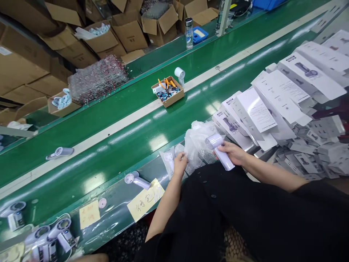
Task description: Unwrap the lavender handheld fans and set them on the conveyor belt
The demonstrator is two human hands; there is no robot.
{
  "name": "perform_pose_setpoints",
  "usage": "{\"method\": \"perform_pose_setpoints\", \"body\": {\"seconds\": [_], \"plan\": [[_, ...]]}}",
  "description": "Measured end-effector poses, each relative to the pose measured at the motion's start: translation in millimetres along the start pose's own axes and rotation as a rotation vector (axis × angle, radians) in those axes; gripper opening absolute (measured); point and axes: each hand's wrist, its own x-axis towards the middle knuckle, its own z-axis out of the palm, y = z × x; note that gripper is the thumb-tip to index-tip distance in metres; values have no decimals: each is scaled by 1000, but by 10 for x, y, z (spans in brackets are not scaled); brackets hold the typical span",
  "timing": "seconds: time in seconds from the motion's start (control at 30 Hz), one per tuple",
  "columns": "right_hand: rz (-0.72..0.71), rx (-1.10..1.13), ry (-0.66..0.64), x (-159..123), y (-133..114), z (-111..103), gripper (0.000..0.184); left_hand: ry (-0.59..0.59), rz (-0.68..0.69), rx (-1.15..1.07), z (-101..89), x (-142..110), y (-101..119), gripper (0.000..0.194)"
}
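Note:
My right hand point(232, 152) is closed around the handle of a lavender handheld fan point(224, 157), its round head tilted up and to the left. The fingers of my left hand point(180, 164) are pinched together at the edge of a clear bubble bag point(194, 163). More crumpled bubble bags point(201, 136) lie just beyond both hands. Left of my left hand, a flat bag point(168, 160) with something pale inside rests on the bench edge. Another lavender fan point(138, 179) lies farther left, its handle against a handwritten yellow paper point(145, 199).
Printed white boxes point(256, 109) stand in rows on the right. Across the green conveyor belt point(122, 145), a small carton point(170, 95) holds pliers and parts, with a fan point(180, 74) beside it. Several fans point(58, 233) are gathered at lower left. Cardboard cartons point(129, 32) line the far side.

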Motion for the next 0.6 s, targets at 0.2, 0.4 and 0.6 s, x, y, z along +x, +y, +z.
{"method": "perform_pose_setpoints", "body": {"seconds": [0.2,0.4,0.6], "plan": [[42,-198,-378,-36,-56,422,97,115,22,-382,-182,-129,573,26],[199,-385,-501,77,-150,759,67,-125,230,-121,-542,-247,849,19],[181,-647,-272,179,-32,649,42,4,251,128,-580,-336,848,13]]}}
